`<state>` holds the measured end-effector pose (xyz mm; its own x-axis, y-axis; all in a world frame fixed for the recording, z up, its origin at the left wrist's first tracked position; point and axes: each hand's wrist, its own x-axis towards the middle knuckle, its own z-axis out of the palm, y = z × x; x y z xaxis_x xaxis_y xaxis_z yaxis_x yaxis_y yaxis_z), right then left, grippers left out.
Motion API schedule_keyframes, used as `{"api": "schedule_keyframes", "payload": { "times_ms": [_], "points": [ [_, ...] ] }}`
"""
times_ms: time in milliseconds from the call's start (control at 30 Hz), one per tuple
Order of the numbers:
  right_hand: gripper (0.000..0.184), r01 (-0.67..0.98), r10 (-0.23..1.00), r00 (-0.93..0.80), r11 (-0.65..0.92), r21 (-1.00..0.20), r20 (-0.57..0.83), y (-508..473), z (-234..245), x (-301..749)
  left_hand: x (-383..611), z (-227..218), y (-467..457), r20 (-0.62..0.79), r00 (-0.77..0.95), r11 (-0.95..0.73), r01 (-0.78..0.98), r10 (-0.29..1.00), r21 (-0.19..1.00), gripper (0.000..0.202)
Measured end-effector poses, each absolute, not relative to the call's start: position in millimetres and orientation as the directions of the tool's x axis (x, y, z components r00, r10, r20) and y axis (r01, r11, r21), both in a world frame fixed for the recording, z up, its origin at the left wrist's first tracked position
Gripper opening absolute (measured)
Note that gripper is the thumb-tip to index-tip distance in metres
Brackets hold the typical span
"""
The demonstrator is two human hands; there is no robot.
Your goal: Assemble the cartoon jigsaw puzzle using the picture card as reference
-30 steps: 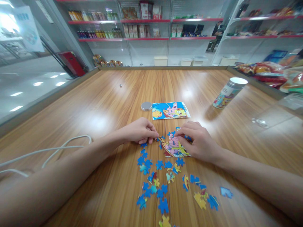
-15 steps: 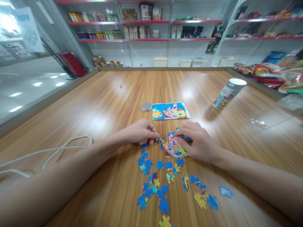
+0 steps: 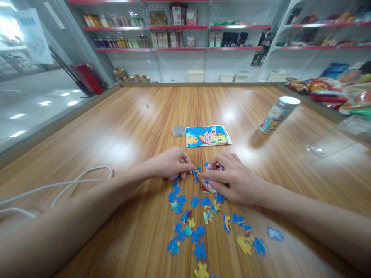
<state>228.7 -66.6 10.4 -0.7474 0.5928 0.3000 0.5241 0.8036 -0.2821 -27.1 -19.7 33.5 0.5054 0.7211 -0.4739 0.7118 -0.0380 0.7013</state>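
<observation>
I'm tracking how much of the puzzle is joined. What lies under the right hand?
The right hand lies over the joined puzzle section; only its left edge shows beside the fingers. The rest, and how far it extends, is covered.

left hand (image 3: 171, 164) pinching, right hand (image 3: 233, 182) flat (fingers (image 3: 211, 174) extended)

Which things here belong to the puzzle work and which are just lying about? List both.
In use: left hand pinching a small piece; right hand on the joined section; loose pieces; reference picture.
Lying about: metal lid; printed canister; white cable; snack bags.
</observation>
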Motion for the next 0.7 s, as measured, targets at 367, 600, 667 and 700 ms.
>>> {"api": "schedule_keyframes", "payload": {
  "times_ms": [367,600,667,700],
  "points": [
    [0.028,0.515,0.575,-0.753,0.818,-0.256,0.32,-65.4,9.2,229.1,-28.2,34.7,-18.8,-0.372,0.524,-0.164,0.719,0.766,0.675,0.028],
    [0.028,0.505,0.567,-0.761,0.823,-0.261,0.315,-66.4,10.6,227.4,-36.5,41.6,-13.9,-0.241,0.632,-0.355,0.665,0.736,0.657,0.024],
    [0.028,0.506,0.567,-0.761,0.823,-0.258,0.315,-66.1,10.3,227.6,-36.4,42.1,-15.8,-0.254,0.639,-0.353,0.664,0.726,0.659,0.026],
    [0.028,0.509,0.568,-0.761,0.822,-0.256,0.314,-65.9,10.1,227.7,-36.0,41.9,-16.9,-0.254,0.64,-0.359,0.666,0.725,0.654,0.026]
  ]
}}
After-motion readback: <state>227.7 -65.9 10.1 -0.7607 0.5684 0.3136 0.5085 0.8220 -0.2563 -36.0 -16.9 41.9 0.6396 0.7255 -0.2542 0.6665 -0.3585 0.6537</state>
